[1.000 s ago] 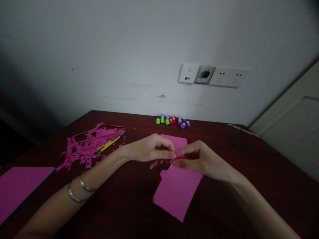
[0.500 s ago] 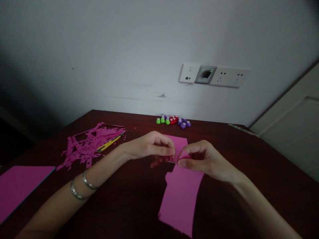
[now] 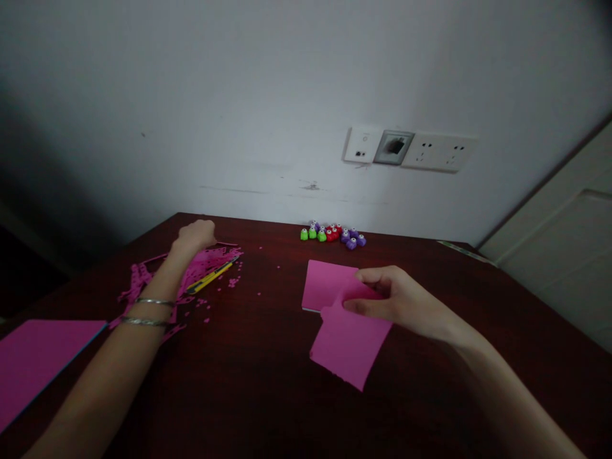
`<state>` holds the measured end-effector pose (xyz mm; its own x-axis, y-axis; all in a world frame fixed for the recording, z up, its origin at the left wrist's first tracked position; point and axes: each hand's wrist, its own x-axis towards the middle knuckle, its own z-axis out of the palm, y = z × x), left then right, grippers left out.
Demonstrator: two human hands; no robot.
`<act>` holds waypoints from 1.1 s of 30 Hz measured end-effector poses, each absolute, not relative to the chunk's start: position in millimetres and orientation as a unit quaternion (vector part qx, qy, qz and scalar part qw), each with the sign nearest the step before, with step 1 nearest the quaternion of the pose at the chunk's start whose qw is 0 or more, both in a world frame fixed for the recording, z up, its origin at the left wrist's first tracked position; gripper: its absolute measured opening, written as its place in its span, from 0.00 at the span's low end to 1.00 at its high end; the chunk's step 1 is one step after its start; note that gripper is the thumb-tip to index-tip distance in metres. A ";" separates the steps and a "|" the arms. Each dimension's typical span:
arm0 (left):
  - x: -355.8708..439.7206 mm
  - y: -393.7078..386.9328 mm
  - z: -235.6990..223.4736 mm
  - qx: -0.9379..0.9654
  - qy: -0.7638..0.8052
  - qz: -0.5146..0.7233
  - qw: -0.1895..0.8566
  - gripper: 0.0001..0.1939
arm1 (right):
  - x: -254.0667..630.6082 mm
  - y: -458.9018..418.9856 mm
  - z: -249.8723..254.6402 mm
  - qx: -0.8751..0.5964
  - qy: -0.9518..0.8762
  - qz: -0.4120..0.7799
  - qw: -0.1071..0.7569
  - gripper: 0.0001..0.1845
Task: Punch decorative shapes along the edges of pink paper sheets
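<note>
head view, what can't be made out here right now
All in the head view:
Left hand: fingertips hidden by the hand itself, so any grip can't be told.
Pink scraps: partly covered by the left forearm.
Pink sheet at far left: cut off by the picture's left edge.
Pink piece: partly covered by the right hand.
Small coloured pieces: details too small.

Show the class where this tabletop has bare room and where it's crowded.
Bare tabletop lies between the left forearm and the pink sheet in the right hand, and right of the right forearm. It is crowded around the left hand, with pink scraps and yellow cutter, and at back middle, with small coloured pieces.
</note>
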<state>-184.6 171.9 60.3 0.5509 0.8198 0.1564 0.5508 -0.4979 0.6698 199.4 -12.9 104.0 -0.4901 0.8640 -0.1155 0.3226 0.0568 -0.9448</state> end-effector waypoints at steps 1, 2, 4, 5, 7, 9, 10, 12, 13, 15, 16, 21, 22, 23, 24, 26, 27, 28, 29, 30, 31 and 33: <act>-181.3 169.0 64.1 0.818 0.462 0.237 0.249 0.21 | 199.5 -12.9 104.3 -0.436 -0.684 0.527 0.253 0.14; -175.5 165.1 69.8 0.799 0.511 0.238 0.211 0.20 | 199.5 -12.9 104.5 -0.436 -0.687 0.524 0.252 0.14; -156.6 153.5 85.2 0.785 0.548 0.226 0.183 0.14 | 199.4 -12.6 104.2 -0.440 -0.687 0.521 0.251 0.14; -143.8 145.4 93.7 0.789 0.544 0.217 0.187 0.11 | 199.2 -12.4 103.8 -0.442 -0.685 0.522 0.251 0.14; -113.3 124.0 109.5 0.811 0.505 0.160 0.248 0.12 | 198.8 -11.9 102.8 -0.448 -0.680 0.522 0.252 0.14; -80.9 97.3 120.9 0.842 0.421 0.124 0.315 0.15 | 198.3 -11.5 101.9 -0.455 -0.678 0.517 0.258 0.14; -66.0 83.4 124.3 0.853 0.380 0.109 0.340 0.15 | 198.0 -11.4 101.6 -0.458 -0.676 0.514 0.262 0.14; -42.2 58.7 126.9 0.876 0.296 0.091 0.369 0.15 | 197.7 -11.5 101.4 -0.461 -0.672 0.512 0.271 0.13; -34.0 49.1 126.5 0.887 0.259 0.081 0.374 0.14 | 197.6 -11.7 101.5 -0.462 -0.670 0.512 0.275 0.13; -24.7 36.9 124.2 0.897 0.222 0.086 0.373 0.12 | 197.4 -12.1 102.1 -0.460 -0.670 0.510 0.281 0.12; -22.9 34.0 123.0 0.899 0.213 0.093 0.371 0.12 | 197.3 -12.3 102.5 -0.458 -0.673 0.508 0.281 0.11; -25.1 32.9 120.9 0.891 0.218 0.105 0.384 0.11 | 196.9 -13.2 105.1 -0.444 -0.694 0.498 0.271 0.11; -25.3 32.8 121.0 0.884 0.226 0.093 0.399 0.12 | 197.0 -13.3 105.3 -0.441 -0.695 0.499 0.271 0.11; -25.1 32.5 121.0 0.874 0.235 0.080 0.417 0.12 | 197.1 -13.2 105.3 -0.438 -0.696 0.500 0.272 0.11; -24.7 32.0 120.9 0.865 0.242 0.070 0.435 0.13 | 197.2 -13.1 105.1 -0.437 -0.696 0.501 0.272 0.11; -23.6 31.1 120.3 0.852 0.246 0.062 0.458 0.13 | 197.5 -12.9 104.6 -0.435 -0.697 0.500 0.274 0.12; -23.1 30.8 119.7 0.850 0.244 0.063 0.463 0.12 | 197.6 -12.9 104.5 -0.435 -0.698 0.500 0.273 0.12; -22.8 30.9 119.0 0.850 0.241 0.065 0.464 0.12 | 197.7 -13.1 104.6 -0.434 -0.699 0.501 0.271 0.12; -22.5 31.1 118.2 0.850 0.239 0.067 0.464 0.11 | 197.8 -13.3 104.9 -0.432 -0.701 0.501 0.267 0.12; -22.3 31.5 117.3 0.852 0.236 0.067 0.462 0.11 | 197.8 -13.7 105.5 -0.431 -0.705 0.501 0.259 0.12; -21.9 32.0 116.4 0.856 0.232 0.066 0.458 0.10 | 197.6 -14.1 106.2 -0.427 -0.711 0.501 0.248 0.12; -20.2 32.7 114.4 0.869 0.213 0.064 0.442 0.09 | 196.8 -15.2 107.3 -0.417 -0.722 0.506 0.221 0.12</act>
